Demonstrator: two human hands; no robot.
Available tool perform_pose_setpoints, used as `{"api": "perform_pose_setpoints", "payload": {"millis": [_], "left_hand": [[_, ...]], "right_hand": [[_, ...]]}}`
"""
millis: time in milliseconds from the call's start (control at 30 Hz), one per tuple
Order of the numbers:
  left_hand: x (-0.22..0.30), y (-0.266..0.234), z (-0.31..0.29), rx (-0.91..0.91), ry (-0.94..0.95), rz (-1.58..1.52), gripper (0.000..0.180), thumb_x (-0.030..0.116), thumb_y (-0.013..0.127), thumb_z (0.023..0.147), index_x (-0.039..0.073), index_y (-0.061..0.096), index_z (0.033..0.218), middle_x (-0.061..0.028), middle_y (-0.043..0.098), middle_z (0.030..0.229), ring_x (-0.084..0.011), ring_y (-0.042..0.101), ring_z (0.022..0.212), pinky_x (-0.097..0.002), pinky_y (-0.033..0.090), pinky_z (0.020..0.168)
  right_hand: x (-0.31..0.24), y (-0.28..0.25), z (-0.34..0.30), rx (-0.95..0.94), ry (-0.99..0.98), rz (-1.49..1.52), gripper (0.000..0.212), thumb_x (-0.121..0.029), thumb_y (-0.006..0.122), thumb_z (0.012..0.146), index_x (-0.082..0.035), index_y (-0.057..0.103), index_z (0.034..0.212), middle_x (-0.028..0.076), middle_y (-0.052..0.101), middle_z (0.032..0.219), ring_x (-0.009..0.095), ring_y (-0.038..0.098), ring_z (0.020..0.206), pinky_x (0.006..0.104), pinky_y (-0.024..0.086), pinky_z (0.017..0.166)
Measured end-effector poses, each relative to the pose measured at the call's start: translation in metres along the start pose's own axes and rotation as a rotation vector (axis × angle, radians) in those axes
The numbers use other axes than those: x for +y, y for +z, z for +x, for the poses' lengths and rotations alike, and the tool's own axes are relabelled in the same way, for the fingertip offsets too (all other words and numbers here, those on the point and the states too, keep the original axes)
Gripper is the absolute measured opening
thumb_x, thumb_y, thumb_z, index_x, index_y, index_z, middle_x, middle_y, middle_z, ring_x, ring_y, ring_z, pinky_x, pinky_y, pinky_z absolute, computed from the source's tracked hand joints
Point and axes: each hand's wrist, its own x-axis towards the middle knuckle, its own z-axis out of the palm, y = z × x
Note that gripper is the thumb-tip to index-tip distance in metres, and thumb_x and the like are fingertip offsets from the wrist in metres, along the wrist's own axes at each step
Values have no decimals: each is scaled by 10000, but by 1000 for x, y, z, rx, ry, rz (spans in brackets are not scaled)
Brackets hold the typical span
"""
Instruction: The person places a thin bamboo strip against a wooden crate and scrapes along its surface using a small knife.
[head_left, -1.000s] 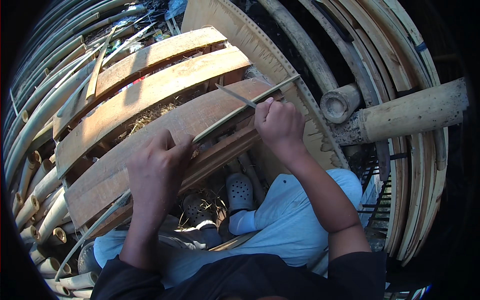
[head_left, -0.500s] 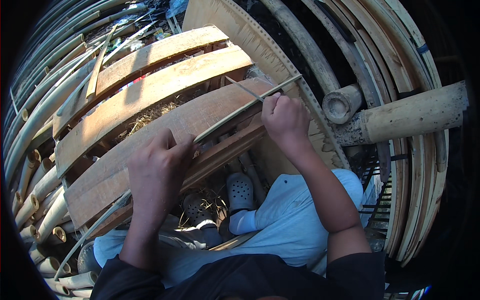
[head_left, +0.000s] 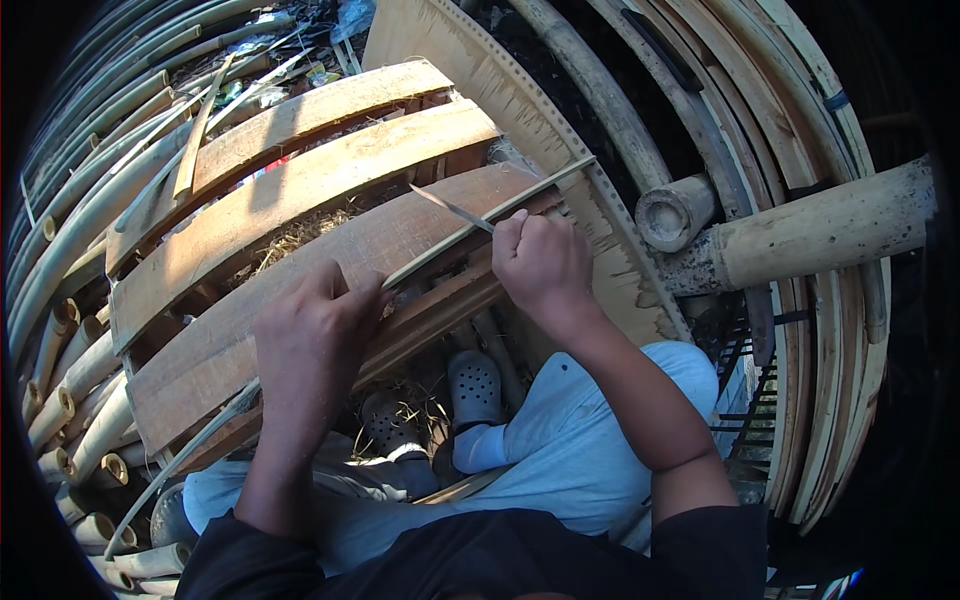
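Observation:
My left hand (head_left: 318, 325) is closed round a long thin bamboo strip (head_left: 545, 185). The strip runs from the lower left, under my fist, up to the far right above the slatted wooden pallet (head_left: 400, 215). My right hand (head_left: 545, 262) is a fist round a knife, its handle hidden in my fingers. The narrow knife blade (head_left: 450, 207) points up and left out of the fist and lies across the strip, apparently touching it.
Bamboo poles (head_left: 100, 410) are stacked on the left. A perforated board (head_left: 490, 80) leans beyond the pallet. A thick bamboo pole (head_left: 820, 235) juts in from the right, by bundled split bamboo (head_left: 830, 400). Below are my clog-clad feet (head_left: 475, 385), with straw around them.
My right hand has slid left and slightly toward me along the strip, carrying the knife closer to my left hand. The left hand has hardly moved.

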Motion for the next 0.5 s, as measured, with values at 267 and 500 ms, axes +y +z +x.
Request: {"api": "perform_pose_setpoints", "payload": {"millis": [267,500], "left_hand": [[-4,2,-1,-7,19,-15,146,307,718,887,166,704,922,-64,516,738,-260,596,666,-418,445,570],[-6,2,3,28,-8,-16,157,293,784,829,173,753,924,-79,520,693,-271,566,603,-419,429,548]], "right_hand": [[2,1,-4,54,-15,-11,490,-249,446,957,20,680,620,268,643,636,447,677,631,546,568,654],[-1,-4,-7,32,-45,-7,484,-242,435,958,31,678,642,276,632,630,457,665,622,554,554,657]]}}
